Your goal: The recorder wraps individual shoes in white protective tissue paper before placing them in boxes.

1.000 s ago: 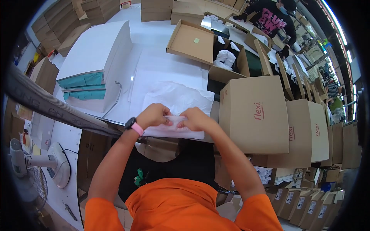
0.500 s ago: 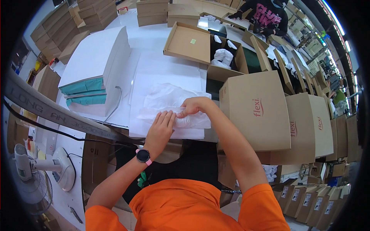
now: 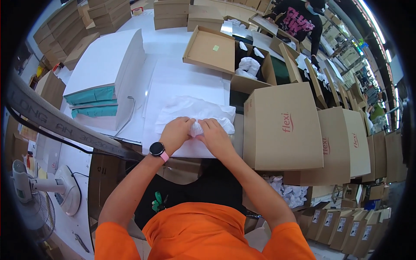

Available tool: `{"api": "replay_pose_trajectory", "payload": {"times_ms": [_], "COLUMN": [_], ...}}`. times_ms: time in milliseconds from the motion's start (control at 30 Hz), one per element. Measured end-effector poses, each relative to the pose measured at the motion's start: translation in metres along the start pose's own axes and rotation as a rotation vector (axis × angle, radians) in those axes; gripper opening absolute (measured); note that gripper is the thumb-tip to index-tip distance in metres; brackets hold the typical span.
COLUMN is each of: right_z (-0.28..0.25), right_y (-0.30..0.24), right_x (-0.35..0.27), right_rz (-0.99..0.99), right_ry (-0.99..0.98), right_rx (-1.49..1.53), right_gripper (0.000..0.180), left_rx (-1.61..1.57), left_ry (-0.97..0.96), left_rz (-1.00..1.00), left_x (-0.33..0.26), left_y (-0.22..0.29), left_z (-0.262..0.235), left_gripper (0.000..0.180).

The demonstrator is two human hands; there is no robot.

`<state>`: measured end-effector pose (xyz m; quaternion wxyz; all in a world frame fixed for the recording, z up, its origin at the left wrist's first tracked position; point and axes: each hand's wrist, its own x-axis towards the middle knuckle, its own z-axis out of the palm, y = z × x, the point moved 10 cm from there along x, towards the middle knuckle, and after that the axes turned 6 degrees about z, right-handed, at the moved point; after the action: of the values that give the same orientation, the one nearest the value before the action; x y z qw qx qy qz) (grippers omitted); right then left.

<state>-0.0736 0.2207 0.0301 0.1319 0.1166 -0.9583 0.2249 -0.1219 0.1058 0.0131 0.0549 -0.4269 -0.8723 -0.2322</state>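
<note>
Thin white tissue paper (image 3: 182, 106) lies crumpled on flat white sheets (image 3: 190, 82) at the table's front edge. Both hands are closed on a bunched wad of this tissue (image 3: 197, 128). My left hand (image 3: 175, 132) pinches it from the left, with a dark-faced watch (image 3: 157, 149) on a pink strap at the wrist. From the right, my right hand (image 3: 215, 135) grips the same wad with curled fingers, close beside the left. Whether anything is inside the tissue is hidden.
A tall stack of white paper (image 3: 104, 65) stands at left. An open carton (image 3: 268, 71) with black items and white tissue sits behind right; large closed cartons (image 3: 284, 125) stand at right. A grey hose (image 3: 65, 125) and a fan (image 3: 39, 190) are at left. A co-worker (image 3: 299, 19) is beyond.
My right hand has come down and turned beside the left, and the tissue between them is bunched into a tighter wad. The co-worker's arm has moved down to the right.
</note>
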Motion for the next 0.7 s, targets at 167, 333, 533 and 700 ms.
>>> {"api": "replay_pose_trajectory", "payload": {"times_ms": [167, 333, 533, 700], "right_z": [0.014, 0.020, 0.055, 0.056], "right_y": [-0.006, -0.006, 0.031, 0.052], "right_x": [-0.019, -0.027, 0.013, 0.029], "right_rz": [0.031, 0.043, 0.274, 0.327], "right_ry": [-0.181, -0.232, -0.658, -0.623], "right_rx": [0.052, 0.112, 0.092, 0.107], "right_gripper": [0.048, 0.045, 0.048, 0.045], "left_rx": [-0.046, -0.049, 0.063, -0.105], "left_ry": [-0.062, -0.050, 0.035, -0.028], "left_rz": [-0.053, -0.042, 0.068, 0.052], "left_x": [-0.029, -0.040, -0.028, 0.002], "left_y": [0.016, 0.033, 0.048, 0.010], "left_z": [-0.001, -0.013, -0.026, 0.000], "left_gripper": [0.063, 0.062, 0.053, 0.037]}}
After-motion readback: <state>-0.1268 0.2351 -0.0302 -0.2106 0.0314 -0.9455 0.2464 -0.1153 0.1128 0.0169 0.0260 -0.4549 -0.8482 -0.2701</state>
